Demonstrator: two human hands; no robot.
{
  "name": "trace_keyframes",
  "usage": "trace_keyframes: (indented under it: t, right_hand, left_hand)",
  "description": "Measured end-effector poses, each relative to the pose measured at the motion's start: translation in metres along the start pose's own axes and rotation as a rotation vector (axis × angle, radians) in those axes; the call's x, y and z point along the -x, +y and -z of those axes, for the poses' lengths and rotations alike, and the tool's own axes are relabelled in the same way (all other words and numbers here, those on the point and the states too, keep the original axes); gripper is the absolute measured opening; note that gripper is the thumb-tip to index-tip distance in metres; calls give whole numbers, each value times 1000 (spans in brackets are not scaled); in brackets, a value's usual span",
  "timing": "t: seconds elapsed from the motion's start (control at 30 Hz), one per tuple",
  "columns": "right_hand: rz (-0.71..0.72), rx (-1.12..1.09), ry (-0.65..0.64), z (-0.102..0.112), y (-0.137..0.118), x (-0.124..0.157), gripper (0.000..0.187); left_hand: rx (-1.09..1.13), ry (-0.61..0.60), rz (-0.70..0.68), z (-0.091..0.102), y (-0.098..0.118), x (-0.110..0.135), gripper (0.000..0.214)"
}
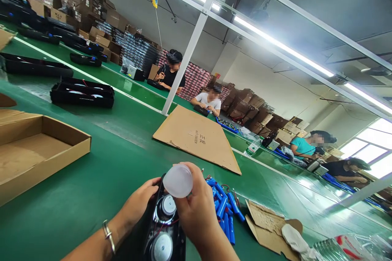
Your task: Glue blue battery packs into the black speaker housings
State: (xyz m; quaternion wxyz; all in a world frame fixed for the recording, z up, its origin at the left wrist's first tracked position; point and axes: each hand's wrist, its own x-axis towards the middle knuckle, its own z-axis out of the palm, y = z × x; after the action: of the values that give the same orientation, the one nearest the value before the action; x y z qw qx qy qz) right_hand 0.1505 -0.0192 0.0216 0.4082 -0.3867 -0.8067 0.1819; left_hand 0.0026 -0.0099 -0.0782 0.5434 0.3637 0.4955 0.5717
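Note:
A black speaker housing (pixel 181 239) lies in front of me, with two round speaker drivers (pixel 162 247) and thin red wires inside it. My left hand (pixel 141 197) grips the far left edge of this housing, thumb on its rim. Over the housing's far end, my right hand (pixel 196 200) is closed around a whitish translucent bottle (pixel 178 180). Its round base faces me, and its other end is hidden behind the base and my fingers. Just right of my right hand lies a pile of blue battery packs (pixel 225 208) with short wires.
An open cardboard box (pixel 65 159) stands at left, and a flat cardboard sheet (pixel 199 138) lies ahead. Torn cardboard (pixel 269 226) and a plastic bottle (pixel 343 248) are at right. Another speaker housing (pixel 82 93) sits farther left. Several people work along the green bench (pixel 122 179).

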Motion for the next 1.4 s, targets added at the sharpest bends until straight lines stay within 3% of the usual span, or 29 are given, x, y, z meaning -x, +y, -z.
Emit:
trace_keyframes:
  t: [0.53, 1.4]
  right_hand:
    - [23, 8, 33, 5, -1, 8, 39]
    - [-16, -36, 101, 11, 11, 11, 35]
  left_hand:
    - [-83, -4, 47, -3, -2, -4, 51]
    - [-122, 45, 95, -1, -3, -6, 46]
